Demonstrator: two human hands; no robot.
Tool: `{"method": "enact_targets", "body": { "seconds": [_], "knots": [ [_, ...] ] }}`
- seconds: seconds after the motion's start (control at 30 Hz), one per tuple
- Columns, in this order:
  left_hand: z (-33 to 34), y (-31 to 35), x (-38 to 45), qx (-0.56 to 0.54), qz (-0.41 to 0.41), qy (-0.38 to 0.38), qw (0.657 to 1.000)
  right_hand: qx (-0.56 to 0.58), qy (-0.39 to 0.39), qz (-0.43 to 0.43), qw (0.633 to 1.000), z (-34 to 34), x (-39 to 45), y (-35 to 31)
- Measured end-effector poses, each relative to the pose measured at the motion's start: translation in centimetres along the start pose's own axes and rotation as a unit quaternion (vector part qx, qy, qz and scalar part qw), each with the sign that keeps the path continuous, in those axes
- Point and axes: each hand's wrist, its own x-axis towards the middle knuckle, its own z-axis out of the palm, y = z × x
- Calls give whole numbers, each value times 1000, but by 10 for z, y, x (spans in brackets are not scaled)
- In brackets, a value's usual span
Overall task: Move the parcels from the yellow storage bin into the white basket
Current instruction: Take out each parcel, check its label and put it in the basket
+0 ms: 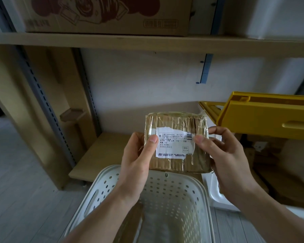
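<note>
Head view: at frame centre, left hand (139, 158) and right hand (225, 155) are gripping a taped cardboard parcel (176, 142) above the white basket (174, 193); its label (174, 144) is showing "410".

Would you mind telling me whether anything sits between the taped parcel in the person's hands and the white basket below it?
Nothing visible does. The left hand and right hand hold the taped parcel just above the far rim of the white basket, whose top is open. Parcels already lie on its bottom, with room above them.
</note>
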Motion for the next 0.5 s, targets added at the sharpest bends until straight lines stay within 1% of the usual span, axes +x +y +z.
{"method": "enact_targets", "body": {
  "seconds": [0.27,0.4,0.5],
  "knots": [
    [-3,2,-1,-22,0,-15,1000,-21,6,-5,1000,1,0,-1],
    [-3,0,-1,-35,-16,-27,999,-25,10,-9,1000,-3,-4,-3],
    [-2,-2,-2,-20,-19,-25,999,-27,11,-8,1000,-5,-3,-2]
  ]
}}
